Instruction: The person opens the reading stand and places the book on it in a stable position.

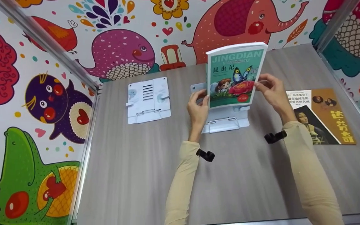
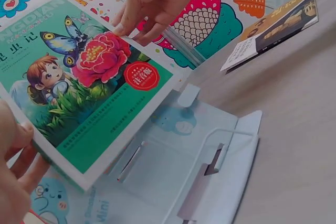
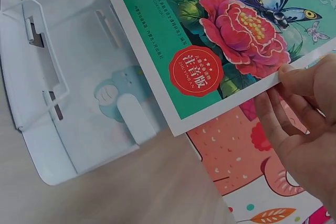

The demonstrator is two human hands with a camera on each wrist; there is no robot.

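A green paperback book (image 1: 234, 78) with a butterfly and a red flower on its cover is held upright between both hands. My left hand (image 1: 198, 107) grips its left edge near the bottom corner, thumb toward the front. On the opposite edge, my right hand (image 1: 272, 92) pinches the book between thumb and fingers, as the right wrist view shows too. Below and behind the book stands a pale blue book stand (image 2: 210, 129), with a wire page holder along its front lip. The book hides most of the stand's back plate in the head view.
A second pale book stand (image 1: 148, 100) lies on the table (image 1: 130, 162) to the left. To the right is a brown and white book (image 1: 333, 117) with a portrait cover, partly behind my right forearm. Cartoon-printed walls and metal posts border the table.
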